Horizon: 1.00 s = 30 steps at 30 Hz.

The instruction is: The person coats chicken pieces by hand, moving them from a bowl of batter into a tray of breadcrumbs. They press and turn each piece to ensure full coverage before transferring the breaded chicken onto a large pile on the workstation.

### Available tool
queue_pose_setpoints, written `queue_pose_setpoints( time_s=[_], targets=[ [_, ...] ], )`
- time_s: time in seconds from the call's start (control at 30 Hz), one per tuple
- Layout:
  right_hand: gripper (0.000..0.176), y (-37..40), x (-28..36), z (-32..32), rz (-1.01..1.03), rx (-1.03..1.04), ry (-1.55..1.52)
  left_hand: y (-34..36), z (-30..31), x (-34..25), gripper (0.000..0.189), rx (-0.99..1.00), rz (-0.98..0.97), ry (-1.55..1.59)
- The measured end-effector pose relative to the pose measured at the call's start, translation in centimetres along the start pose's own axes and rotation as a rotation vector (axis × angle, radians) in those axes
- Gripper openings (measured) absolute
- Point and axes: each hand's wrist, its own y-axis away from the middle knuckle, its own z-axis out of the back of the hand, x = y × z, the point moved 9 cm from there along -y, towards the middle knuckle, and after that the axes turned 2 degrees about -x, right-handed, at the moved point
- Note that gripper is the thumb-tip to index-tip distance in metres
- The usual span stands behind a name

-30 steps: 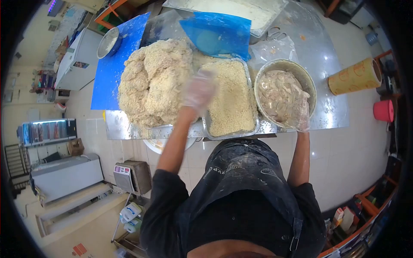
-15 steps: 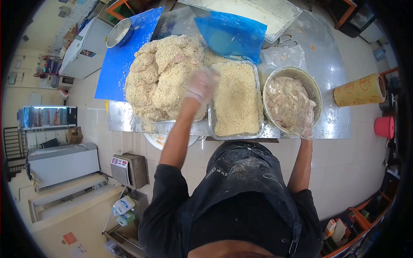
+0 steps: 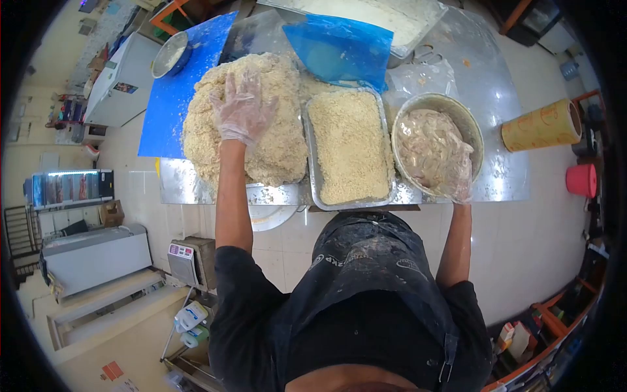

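Observation:
My left hand (image 3: 245,112), in a clear plastic glove, lies flat with spread fingers on a big heap of crumb-coated pieces (image 3: 274,153). Parts of a metal tray show under that heap. Gloved as well, my right hand (image 3: 462,181) reaches over the near right rim of a round bowl (image 3: 479,140). Wet, pale pieces that look like raw meat (image 3: 428,147) fill the bowl, and the fingers blend into them, so their grip is hidden. Between heap and bowl stands a rectangular metal tray (image 3: 390,186) of pale crumbs (image 3: 349,147).
A blue plastic bag (image 3: 339,49) lies behind the crumb tray, near a large tray of white powder (image 3: 418,39). A small bowl (image 3: 171,55) rests on a blue sheet (image 3: 163,117). Right of the meat bowl, a roll of wrap (image 3: 541,125) stands on the metal table (image 3: 499,176).
My left hand has moved left from the edge of the heap by the crumb tray and now lies spread on top of it. My right hand stays at the bowl.

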Motion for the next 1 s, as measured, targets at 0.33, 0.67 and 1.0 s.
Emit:
queue_pose_setpoints(
  time_s=[0.33,0.67,1.0],
  targets=[
    [0.068,-0.2,5.5,-4.4,-0.195,-0.249,-0.7,7.7,14.9,-14.9,0.06,-0.226,-0.508,0.936],
    [0.07,0.7,9.5,-10.2,-0.359,-0.326,-0.963,15.4,12.1,-33.8,0.017,-0.186,-1.119,1.234],
    [0.048,-8.3,11.1,-9.0,0.253,0.136,0.987,11.7,7.3,-24.3,0.025,0.341,-0.849,1.168]
  ],
)
